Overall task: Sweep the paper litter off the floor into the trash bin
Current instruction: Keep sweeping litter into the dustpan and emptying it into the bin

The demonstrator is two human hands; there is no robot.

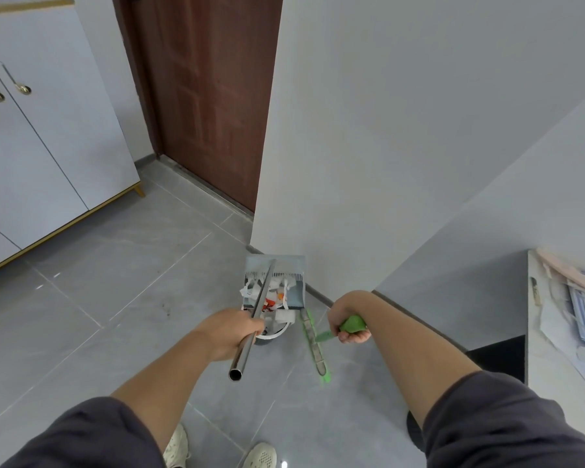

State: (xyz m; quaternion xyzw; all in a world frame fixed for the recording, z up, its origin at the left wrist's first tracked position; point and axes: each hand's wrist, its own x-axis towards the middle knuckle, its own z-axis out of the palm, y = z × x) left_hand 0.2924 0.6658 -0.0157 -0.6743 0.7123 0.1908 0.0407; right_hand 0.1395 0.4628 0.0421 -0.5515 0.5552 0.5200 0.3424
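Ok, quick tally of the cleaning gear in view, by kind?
dustpan: 1
broom: 1
trash bin: 1
Total: 3

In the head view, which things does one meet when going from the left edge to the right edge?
White cabinet → brown door → left hand gripping metal handle → right hand gripping green handle → table with papers.
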